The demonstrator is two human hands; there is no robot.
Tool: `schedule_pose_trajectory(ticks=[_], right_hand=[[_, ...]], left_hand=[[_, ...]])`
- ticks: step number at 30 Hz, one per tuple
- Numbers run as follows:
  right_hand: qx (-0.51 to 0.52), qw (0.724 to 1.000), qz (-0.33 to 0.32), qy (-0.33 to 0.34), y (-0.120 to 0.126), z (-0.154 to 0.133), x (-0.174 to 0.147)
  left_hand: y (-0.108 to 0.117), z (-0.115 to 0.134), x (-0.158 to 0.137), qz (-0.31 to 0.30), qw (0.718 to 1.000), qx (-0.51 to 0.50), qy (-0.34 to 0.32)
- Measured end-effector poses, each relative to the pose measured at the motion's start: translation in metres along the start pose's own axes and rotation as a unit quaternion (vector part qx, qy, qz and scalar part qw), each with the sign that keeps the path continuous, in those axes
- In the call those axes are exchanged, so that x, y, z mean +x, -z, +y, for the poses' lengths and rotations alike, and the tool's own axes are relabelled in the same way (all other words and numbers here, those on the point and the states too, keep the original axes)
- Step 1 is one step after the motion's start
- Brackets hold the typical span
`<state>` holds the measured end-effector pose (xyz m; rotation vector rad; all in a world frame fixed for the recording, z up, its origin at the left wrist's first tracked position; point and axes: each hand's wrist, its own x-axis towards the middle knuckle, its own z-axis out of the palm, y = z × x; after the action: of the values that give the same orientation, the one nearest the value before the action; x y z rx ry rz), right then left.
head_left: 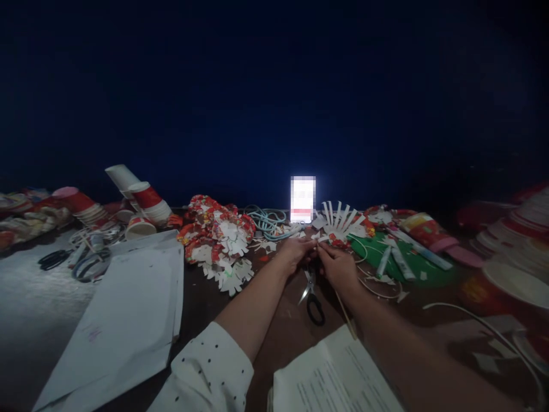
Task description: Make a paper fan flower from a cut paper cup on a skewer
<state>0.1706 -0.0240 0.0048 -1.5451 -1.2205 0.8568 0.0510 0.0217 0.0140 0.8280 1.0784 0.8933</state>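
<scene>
My left hand (pixel 298 254) and my right hand (pixel 338 264) meet at the middle of the table, fingertips pinched close together. Between them is the near edge of a white paper cup (pixel 341 223) cut into strips that fan out beyond the fingers. The fingers hide part of what they grip. Just below the hands lies a pair of scissors (pixel 316 309) with black handles. A thin pale cord (pixel 345 315) runs down beside my right wrist.
A lit phone (pixel 302 200) stands at the back. Red-and-white cut cups (pixel 218 240) pile up left of centre, near white paper sheets (pixel 124 309). Stacked paper cups (pixel 150 203) lie far left. Glue tubes (pixel 401 260) rest on green paper (pixel 422 274). A printed booklet (pixel 330 377) is in front.
</scene>
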Motion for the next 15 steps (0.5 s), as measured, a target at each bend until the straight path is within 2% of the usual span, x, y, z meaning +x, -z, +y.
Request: schedule_pose_trajectory(ticks=[7,15], right_hand=[[-0.101,0.993,-0.016,0.064,-0.005,0.009,0.003],[-0.126,0.987,0.007,0.104,-0.008,0.013,0.007]], left_hand=[[-0.005,0.001,0.0,0.067,0.998,0.018,-0.001],[-0.005,-0.001,0.004,0.064,0.998,-0.008,-0.024]])
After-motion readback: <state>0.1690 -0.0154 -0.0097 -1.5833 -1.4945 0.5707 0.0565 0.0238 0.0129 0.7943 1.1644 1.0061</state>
